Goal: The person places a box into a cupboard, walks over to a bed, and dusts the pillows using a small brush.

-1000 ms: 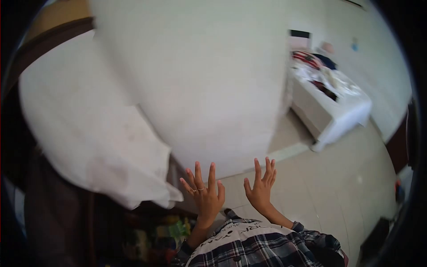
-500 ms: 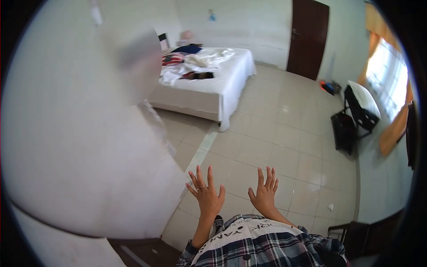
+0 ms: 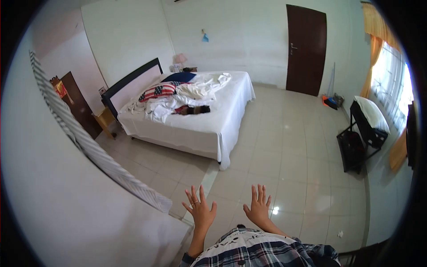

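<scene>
My left hand (image 3: pixel 202 214) is held out in front of me with its fingers spread, a ring on one of them, and nothing in it. Level with it, my right hand (image 3: pixel 259 209) is also stretched out, fingers apart and holding nothing. Both hands hover over the tiled floor (image 3: pixel 267 155), touching no object. Beyond them stands a bed (image 3: pixel 178 133) with a white sheet. On it lie rumpled white cloth (image 3: pixel 200 95), a pillow with a stars-and-stripes pattern (image 3: pixel 158 92), a dark blue pillow (image 3: pixel 179 77) and a dark brown item I cannot make out (image 3: pixel 198 109).
A white wall (image 3: pixel 111 218) and a striped curtain (image 3: pixel 106 164) border the left. At the right stand a black rack (image 3: pixel 351 147) with a white cushion (image 3: pixel 371 115) and a curtained window (image 3: pixel 389 75). A brown door (image 3: pixel 307 51) is shut at the back, near a broom (image 3: pixel 329 101).
The view has moved forward past the wall edge, showing more of the bed, its headboard and the striped curtain. My hands sit lower in view, still spread.
</scene>
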A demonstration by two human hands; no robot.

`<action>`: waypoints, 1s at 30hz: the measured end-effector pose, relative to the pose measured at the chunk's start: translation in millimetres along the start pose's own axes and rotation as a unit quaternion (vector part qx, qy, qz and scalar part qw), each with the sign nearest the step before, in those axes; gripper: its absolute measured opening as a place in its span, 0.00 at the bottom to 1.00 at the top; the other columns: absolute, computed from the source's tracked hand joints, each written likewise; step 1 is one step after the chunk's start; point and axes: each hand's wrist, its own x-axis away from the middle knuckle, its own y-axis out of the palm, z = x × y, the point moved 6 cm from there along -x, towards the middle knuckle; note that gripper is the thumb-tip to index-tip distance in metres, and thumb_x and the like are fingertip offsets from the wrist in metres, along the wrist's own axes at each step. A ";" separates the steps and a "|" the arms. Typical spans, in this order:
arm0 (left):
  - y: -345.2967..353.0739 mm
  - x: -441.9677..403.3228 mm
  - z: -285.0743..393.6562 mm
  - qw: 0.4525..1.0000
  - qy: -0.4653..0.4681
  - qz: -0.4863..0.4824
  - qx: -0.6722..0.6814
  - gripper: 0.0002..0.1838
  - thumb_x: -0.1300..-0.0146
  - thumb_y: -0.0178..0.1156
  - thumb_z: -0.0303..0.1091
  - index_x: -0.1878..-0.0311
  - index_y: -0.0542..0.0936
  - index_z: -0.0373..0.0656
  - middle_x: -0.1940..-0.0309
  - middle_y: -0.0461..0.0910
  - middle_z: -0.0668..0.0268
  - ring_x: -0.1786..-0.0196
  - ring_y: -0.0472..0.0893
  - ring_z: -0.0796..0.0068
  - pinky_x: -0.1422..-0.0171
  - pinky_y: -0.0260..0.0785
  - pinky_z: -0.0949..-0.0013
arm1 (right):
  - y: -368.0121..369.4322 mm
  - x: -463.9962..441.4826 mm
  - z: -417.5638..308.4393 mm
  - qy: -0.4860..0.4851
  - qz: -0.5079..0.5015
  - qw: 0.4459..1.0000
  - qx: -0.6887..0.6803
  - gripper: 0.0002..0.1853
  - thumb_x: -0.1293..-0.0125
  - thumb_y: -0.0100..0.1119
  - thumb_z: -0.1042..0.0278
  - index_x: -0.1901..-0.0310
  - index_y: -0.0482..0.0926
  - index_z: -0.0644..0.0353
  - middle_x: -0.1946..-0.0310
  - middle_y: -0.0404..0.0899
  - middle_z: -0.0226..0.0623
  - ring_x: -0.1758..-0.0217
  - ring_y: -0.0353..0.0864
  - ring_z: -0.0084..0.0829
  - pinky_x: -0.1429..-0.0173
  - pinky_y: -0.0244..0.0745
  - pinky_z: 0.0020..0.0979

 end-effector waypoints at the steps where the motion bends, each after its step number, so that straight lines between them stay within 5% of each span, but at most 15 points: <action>1: 3.2 -26.9 -3.3 1.000 -0.010 0.000 -0.003 0.46 0.42 0.63 0.46 0.21 0.53 0.51 0.20 0.41 0.52 0.18 0.34 0.43 0.26 0.27 0.24 | 0.0 -31.2 -4.7 -0.007 -0.010 1.000 0.004 0.52 0.42 0.66 0.54 0.22 0.45 0.53 0.21 0.40 0.47 0.17 0.33 0.49 0.24 0.33 0.67; 8: -14.1 -178.0 -24.9 0.997 -0.055 0.042 -0.035 0.47 0.41 0.63 0.47 0.21 0.52 0.51 0.20 0.41 0.53 0.18 0.34 0.45 0.26 0.25 0.26 | -4.5 -227.8 -51.7 -0.065 0.015 0.998 0.001 0.50 0.40 0.65 0.55 0.21 0.45 0.51 0.20 0.40 0.45 0.16 0.34 0.47 0.24 0.35 0.67; 14: 1.2 -279.1 -111.1 0.987 -0.147 0.029 -0.065 0.48 0.41 0.64 0.45 0.21 0.51 0.50 0.20 0.40 0.53 0.18 0.33 0.45 0.25 0.24 0.26 | 53.6 -360.8 -105.2 -0.091 0.004 0.996 -0.023 0.51 0.40 0.66 0.55 0.21 0.44 0.50 0.20 0.40 0.45 0.17 0.34 0.48 0.24 0.36 0.68; 30: 13.8 -658.8 -303.1 0.990 -0.121 0.045 -0.049 0.46 0.39 0.62 0.47 0.21 0.50 0.53 0.20 0.41 0.55 0.18 0.33 0.47 0.26 0.25 0.25 | 205.7 -688.6 -318.5 -0.132 -0.053 0.989 -0.033 0.53 0.41 0.67 0.54 0.21 0.42 0.47 0.21 0.41 0.47 0.17 0.35 0.50 0.25 0.41 0.70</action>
